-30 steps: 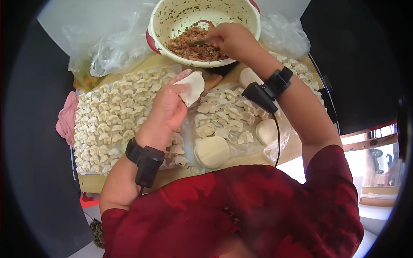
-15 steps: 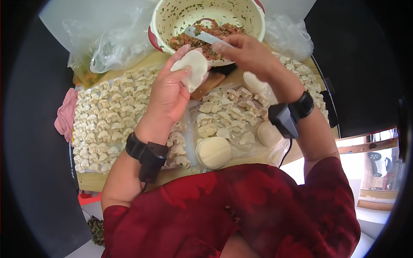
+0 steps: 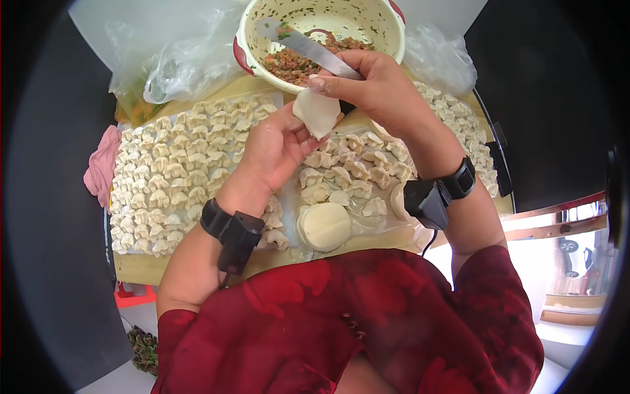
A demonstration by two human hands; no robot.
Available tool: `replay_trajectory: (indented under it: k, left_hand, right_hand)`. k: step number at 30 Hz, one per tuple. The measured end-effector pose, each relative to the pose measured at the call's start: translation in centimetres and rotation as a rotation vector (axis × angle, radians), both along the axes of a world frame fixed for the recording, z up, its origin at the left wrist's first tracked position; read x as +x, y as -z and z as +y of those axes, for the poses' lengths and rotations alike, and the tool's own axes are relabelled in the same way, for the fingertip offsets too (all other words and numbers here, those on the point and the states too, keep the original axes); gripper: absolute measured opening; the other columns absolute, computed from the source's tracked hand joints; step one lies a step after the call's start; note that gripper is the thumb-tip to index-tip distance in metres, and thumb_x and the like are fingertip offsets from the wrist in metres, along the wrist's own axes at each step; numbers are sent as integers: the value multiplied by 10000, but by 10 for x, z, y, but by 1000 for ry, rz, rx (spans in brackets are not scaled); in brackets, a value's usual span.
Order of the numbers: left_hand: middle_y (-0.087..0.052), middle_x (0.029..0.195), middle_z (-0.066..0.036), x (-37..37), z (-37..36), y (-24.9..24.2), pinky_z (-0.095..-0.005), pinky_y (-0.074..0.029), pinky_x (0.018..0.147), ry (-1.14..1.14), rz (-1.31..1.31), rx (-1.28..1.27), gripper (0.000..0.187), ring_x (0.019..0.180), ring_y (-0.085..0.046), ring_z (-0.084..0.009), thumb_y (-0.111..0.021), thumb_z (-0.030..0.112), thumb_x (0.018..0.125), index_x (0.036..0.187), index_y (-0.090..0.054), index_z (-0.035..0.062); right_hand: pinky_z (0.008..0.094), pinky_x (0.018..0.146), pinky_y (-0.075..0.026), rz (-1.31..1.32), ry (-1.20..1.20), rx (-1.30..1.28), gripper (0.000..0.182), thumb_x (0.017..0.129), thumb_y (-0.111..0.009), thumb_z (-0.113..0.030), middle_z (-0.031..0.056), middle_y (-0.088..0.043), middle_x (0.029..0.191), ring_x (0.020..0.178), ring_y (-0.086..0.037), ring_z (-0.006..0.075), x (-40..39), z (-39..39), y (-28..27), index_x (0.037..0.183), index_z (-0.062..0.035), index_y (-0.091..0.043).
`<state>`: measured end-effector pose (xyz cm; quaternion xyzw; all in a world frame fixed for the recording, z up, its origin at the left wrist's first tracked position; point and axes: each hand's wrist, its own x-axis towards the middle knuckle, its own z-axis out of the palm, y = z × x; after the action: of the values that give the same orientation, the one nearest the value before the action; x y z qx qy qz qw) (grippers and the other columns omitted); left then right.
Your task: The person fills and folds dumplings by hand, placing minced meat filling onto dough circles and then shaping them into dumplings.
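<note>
A round white dumpling wrapper [image 3: 319, 115] rests on the curled fingers of my left hand [image 3: 268, 150], just below the bowl's near rim. My right hand [image 3: 384, 88] grips a flat metal filling spatula [image 3: 308, 49], its rounded tip raised over the bowl with a bit of green-flecked filling on it. The right thumb is right at the wrapper's upper edge. Behind both hands stands a cream bowl [image 3: 244, 33] with red handles, holding minced meat filling [image 3: 289, 67]. A stack of wrappers [image 3: 325, 226] lies close to my body.
Rows of folded dumplings [image 3: 174, 171] cover the left of the wooden table [image 3: 141, 269]. More dumplings [image 3: 354, 167] lie in the middle, and others [image 3: 453, 118] at the right. Clear plastic bags [image 3: 190, 69] flank the bowl, and a pink cloth [image 3: 103, 164] hangs at the left edge.
My right hand has come down and left to the wrapper, tilting the spatula tip up and left. My left hand has shifted right and lowered, with the thumb no longer across the wrapper.
</note>
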<state>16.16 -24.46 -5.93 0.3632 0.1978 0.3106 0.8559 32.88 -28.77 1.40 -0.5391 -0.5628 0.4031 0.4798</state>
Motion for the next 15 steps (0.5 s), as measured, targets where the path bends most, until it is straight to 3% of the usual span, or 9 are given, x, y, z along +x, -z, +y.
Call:
replay_trajectory:
  k: [2, 6, 8, 9, 10, 11, 13, 15]
  left_hand:
    - [-575, 1197, -186, -1, 0, -4, -380, -495, 912, -49, -127, -185, 405, 1094, -592, -287, -410, 181, 947, 1276, -445, -53]
    - [-609, 1157, -173, -5, 5, -7, -383, -498, 902, 94, -196, -213, 471, 1060, -611, -260, -422, 330, 982, 1256, -471, -50]
    - [-620, 1142, -185, -4, 12, -1, -409, -452, 977, 72, -111, -180, 647, 1070, -603, -308, -412, 552, 940, 1196, -549, -26]
    - [-620, 1142, -185, -5, 13, 2, -409, -452, 977, 72, -113, -182, 647, 1070, -603, -308, -412, 552, 940, 1196, -549, -26]
    - [-644, 1090, -146, -6, 12, 0, -383, -485, 913, 119, -99, -97, 540, 1006, -627, -258, -483, 461, 939, 1170, -565, -20]
    - [-668, 1038, -107, -7, 11, -1, -357, -518, 850, 168, -85, -11, 437, 942, -651, -208, -554, 370, 938, 1145, -580, -14]
    - [-668, 1032, -103, -4, 10, -1, -343, -525, 830, 147, 39, 60, 394, 939, -650, -198, -587, 315, 924, 1142, -583, -13]
    - [-667, 1026, -98, -4, 8, -1, -329, -532, 809, 125, 165, 132, 357, 936, -650, -188, -620, 261, 910, 1138, -585, -12]
  right_hand:
    - [240, 607, -494, 18, -2, -6, 260, 777, -752, -204, 32, -646, 778, 697, -601, 84, 2, -2, -3, 904, 5, -663]
    - [240, 611, -483, 40, -96, -130, 278, 775, -753, -206, 35, -647, 791, 708, -600, 88, 4, -10, -16, 907, 22, -663]
    - [241, 613, -480, 82, -145, -180, 283, 779, -752, -209, 35, -646, 794, 708, -599, 90, 8, -10, -16, 904, 28, -662]
    - [213, 554, -406, -22, -179, -161, 280, 786, -753, -224, -9, -609, 747, 644, -527, 53, 11, -6, -13, 929, 0, -665]
    - [185, 495, -333, -125, -213, -142, 279, 793, -754, -238, -53, -572, 700, 580, -456, 16, 14, -2, -10, 955, -28, -667]
    - [185, 495, -333, -125, -212, -142, 279, 793, -754, -238, -53, -572, 700, 580, -456, 16, 16, 1, -7, 955, -28, -667]
    - [199, 545, -380, -380, -157, -63, 242, 824, -722, -232, -46, -584, 721, 631, -486, 25, 20, 8, 2, 926, -20, -665]
    - [208, 573, -397, -271, -134, -105, 219, 845, -695, -222, -43, -592, 738, 663, -499, 28, 22, 13, 10, 922, -19, -663]
